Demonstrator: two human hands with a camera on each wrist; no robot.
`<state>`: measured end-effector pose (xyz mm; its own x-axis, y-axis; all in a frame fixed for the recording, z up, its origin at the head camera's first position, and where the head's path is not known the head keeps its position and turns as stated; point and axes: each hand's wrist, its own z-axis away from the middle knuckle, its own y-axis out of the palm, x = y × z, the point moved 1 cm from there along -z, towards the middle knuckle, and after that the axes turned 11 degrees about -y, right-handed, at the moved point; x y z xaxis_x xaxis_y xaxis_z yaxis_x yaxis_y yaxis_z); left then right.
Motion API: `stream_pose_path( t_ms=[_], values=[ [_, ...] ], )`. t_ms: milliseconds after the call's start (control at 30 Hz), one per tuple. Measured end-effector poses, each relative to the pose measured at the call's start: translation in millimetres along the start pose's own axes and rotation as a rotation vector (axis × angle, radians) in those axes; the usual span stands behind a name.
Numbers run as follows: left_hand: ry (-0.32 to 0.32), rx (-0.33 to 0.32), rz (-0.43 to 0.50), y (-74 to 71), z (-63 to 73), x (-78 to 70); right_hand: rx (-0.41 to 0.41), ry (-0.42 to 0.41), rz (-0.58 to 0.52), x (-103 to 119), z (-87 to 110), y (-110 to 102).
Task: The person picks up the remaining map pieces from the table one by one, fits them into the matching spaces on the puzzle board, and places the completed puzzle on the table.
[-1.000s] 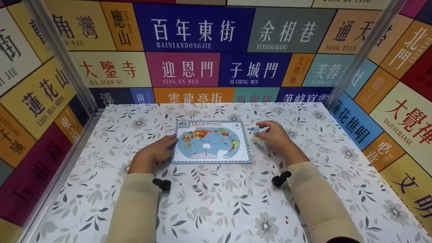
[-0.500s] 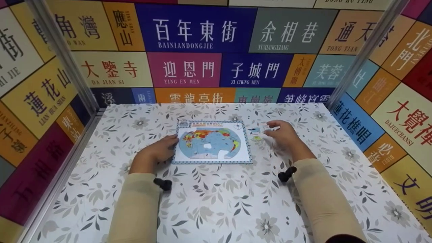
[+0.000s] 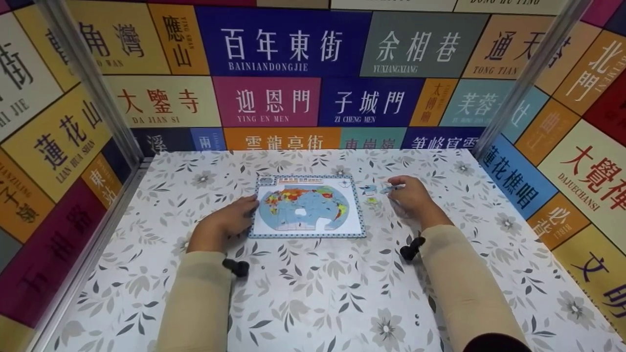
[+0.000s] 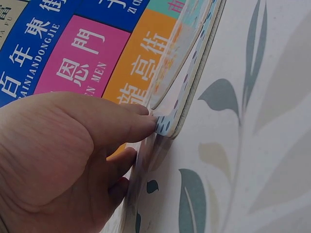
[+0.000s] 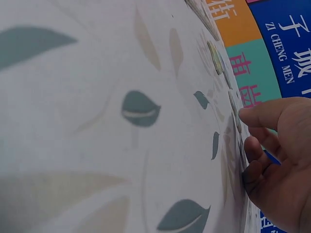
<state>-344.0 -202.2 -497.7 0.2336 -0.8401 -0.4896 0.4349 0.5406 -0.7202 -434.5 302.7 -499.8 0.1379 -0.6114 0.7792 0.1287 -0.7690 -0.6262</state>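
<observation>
In the head view, a world-map puzzle board (image 3: 283, 220) lies flat at the centre of the frame, with a white gap at the map's lower right. The left hand (image 3: 229, 215) is at the board's left edge. Right of the board, a blue piece (image 3: 368, 188) and a yellow-green piece (image 3: 372, 200) lie on the patterned tablecloth (image 3: 303, 293); the right hand (image 3: 408, 195) is just beyond, its fingertips at a small puzzle piece (image 3: 386, 188). In the left wrist view, the thumb tip touches the board's corner near mid-frame and the other fingers are bent; whether they grip it, I cannot tell. In the right wrist view, the fingers curve at right beside the puzzle piece; whether they pinch it, I cannot tell.
</observation>
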Motion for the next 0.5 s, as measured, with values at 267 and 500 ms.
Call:
stream_pose_path(
  t_ms=[267, 500],
  values=[
    [0.006, -0.007, -0.017, 0.5, 0.7, -1.7, 0.029, -0.049, 0.104, -1.9, -1.4, 1.9],
    [0.006, -0.006, -0.007, 0.4, 2.1, -1.7, 0.03, -0.04, 0.159, 0.1, -2.5, 1.8]
  ],
)
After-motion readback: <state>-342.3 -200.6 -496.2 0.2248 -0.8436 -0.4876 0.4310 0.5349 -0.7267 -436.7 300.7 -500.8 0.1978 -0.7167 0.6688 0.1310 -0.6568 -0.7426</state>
